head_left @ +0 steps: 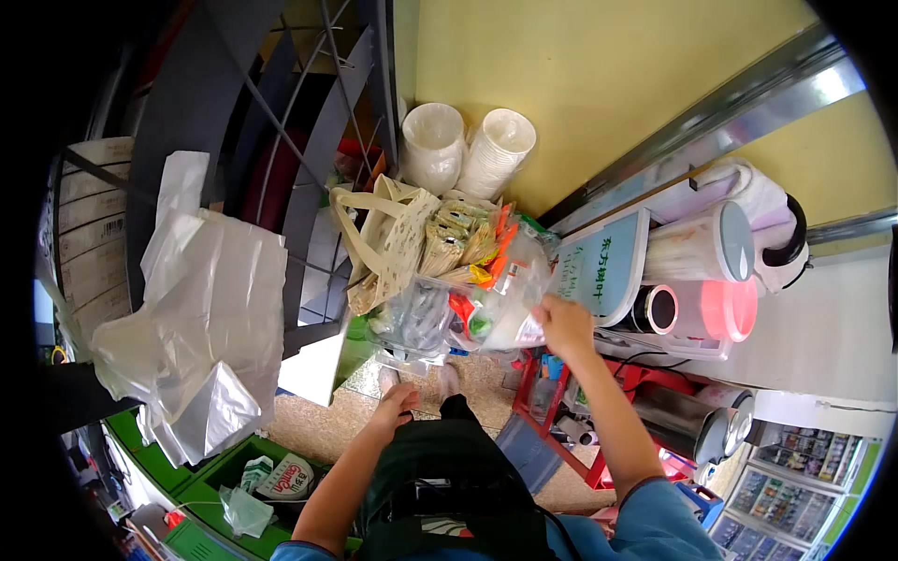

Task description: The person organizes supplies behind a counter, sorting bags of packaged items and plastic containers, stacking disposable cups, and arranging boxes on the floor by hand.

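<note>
My right hand [566, 327] is closed on the edge of a clear plastic bag [514, 313] with a label, at the right front of a pile of packaged goods. My left hand [398, 407] hangs lower, in front of the pile, with loosely bent fingers and nothing visible in it. Behind the bag lie bundles of wrapped wooden sticks [444, 243] and orange-edged packets [505, 243]. A clear plastic container [412, 318] sits at the left front of the pile. Beside it leans a cream tote bag [393, 238] with handles.
Two stacks of white paper tubs [500, 150] stand against the yellow wall. On the right are a lidded box [599, 266], a clear canister [702, 245] and a pink container [725, 310]. White plastic bags [206, 290] hang from the left rack. Below right is a red frame [571, 439].
</note>
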A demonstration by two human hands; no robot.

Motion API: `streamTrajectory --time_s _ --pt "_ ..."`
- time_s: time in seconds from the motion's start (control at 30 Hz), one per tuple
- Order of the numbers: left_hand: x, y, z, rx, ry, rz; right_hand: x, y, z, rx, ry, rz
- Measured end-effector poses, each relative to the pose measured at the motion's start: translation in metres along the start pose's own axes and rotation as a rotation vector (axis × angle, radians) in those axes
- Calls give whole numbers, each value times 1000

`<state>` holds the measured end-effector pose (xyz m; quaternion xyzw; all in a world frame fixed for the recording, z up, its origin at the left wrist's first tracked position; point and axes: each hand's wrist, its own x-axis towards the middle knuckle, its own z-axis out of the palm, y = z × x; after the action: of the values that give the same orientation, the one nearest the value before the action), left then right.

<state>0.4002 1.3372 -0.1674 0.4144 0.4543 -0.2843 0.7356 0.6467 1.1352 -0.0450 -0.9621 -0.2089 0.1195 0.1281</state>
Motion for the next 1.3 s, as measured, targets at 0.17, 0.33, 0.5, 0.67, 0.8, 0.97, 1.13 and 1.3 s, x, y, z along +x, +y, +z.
streamTrajectory --time_s 0.17,0.33,0.5,0.67,0.8,0.97,1.13,1.3 --pt "-18 -36 -27 -132 85 -67 80 48 48 -24 22 97" --pt "-29 -51 -24 -126 189 -77 133 77 97 59 157 257" --pt "-30 -54 -11 -55 192 -109 136 66 90 50 233 72" --pt "-25 -52 0 23 196 -109 139 58 87 -131 202 21" --pt "-24 -44 8 44 167 -36 132 58 104 -204 91 101" --pt "-26 -40 11 80 196 -4 93 58 111 -188 301 0" --pt "-27 -46 0 72 214 -5 38 52 148 298 203 157" --pt "-31 -43 -6 57 239 6 -73 41 226 798 -337 274"
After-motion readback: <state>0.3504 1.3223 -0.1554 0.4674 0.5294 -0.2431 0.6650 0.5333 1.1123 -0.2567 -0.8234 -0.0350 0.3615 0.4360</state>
